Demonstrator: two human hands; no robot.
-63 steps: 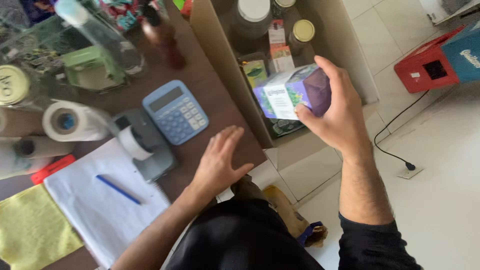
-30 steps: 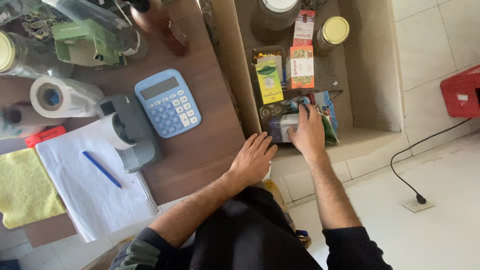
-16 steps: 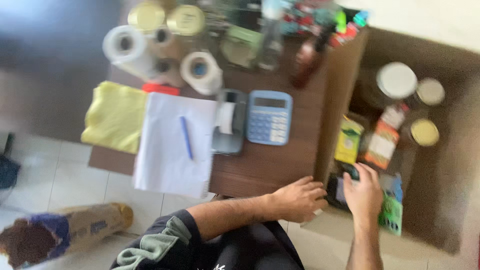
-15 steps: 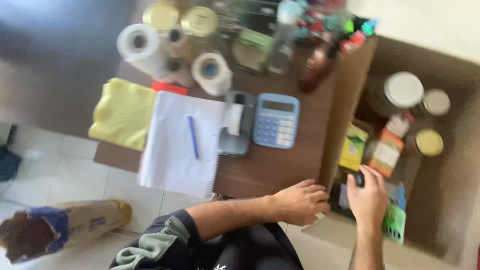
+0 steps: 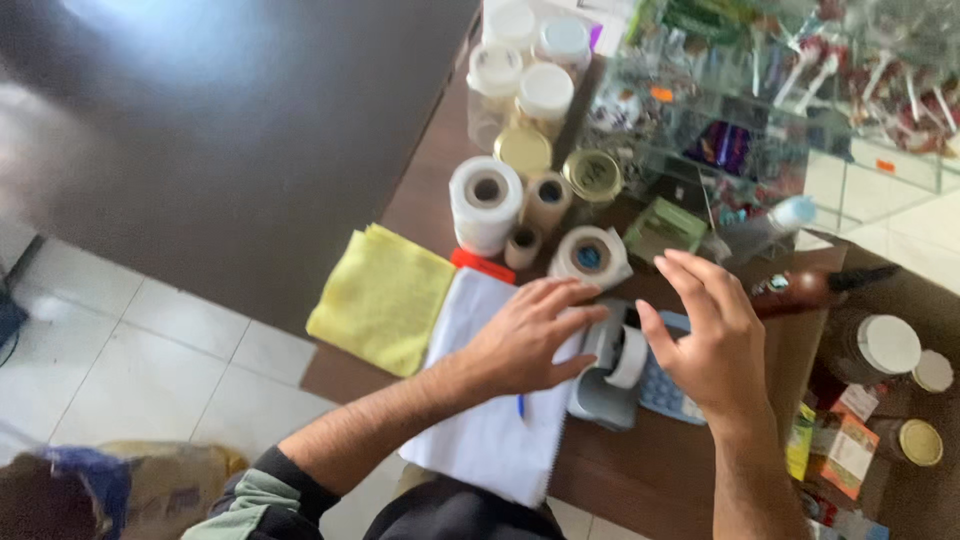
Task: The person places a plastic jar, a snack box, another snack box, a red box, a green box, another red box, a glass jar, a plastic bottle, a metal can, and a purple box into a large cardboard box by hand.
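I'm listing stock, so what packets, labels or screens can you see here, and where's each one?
Green flat packet: box at right, upright, green and yellow.
Orange-and-white flat packet: beside the green one.
Green rectangular carton: desk, behind the tape rolls.
No screen shows clearly.

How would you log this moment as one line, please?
left hand: on white paper | right hand: over calculator | grey tape dispenser: between hands

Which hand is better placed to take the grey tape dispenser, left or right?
Probably the left. The left hand already lies across the paper with its fingertips at the grey tape dispenser. The right hand hovers open above the blue calculator beside it.
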